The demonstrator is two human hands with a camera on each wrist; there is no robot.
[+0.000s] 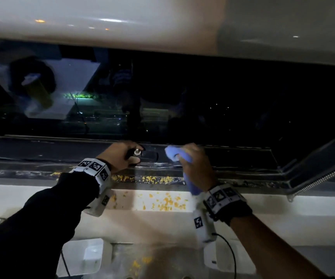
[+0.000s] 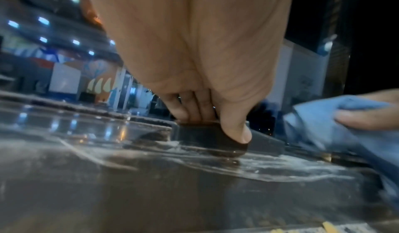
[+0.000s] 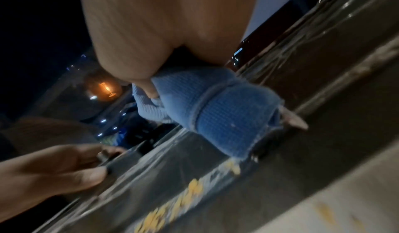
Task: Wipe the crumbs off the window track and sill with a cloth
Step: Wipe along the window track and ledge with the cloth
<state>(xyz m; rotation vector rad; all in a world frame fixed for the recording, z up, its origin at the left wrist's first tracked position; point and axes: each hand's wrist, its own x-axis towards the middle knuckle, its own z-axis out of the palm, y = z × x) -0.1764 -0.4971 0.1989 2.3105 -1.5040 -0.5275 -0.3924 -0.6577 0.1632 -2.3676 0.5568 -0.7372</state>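
1. Blue cloth (image 1: 174, 154) bunched in right hand (image 1: 194, 166), above yellow crumbs (image 1: 162, 200) on track (image 1: 152, 179) and sill (image 1: 243, 202)
2. Left hand (image 1: 122, 156) clasping window handle (image 1: 140, 153)
3. Risk: careless sweeping scattering crumbs floorward

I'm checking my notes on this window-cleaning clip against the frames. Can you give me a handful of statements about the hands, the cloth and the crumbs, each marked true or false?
1. The right hand grips a blue cloth. True.
2. The left hand lies flat on the white sill. False: it holds the dark window handle, thumb pressed on its near face.
3. Yellow crumbs lie on the sill between the two wrists. True.
4. The window track is already free of crumbs. False: yellow crumbs still lie along it, below the handle.
5. The cloth is spread flat over the crumbs on the sill. False: it is bunched in the hand, up at the window frame beside the handle.
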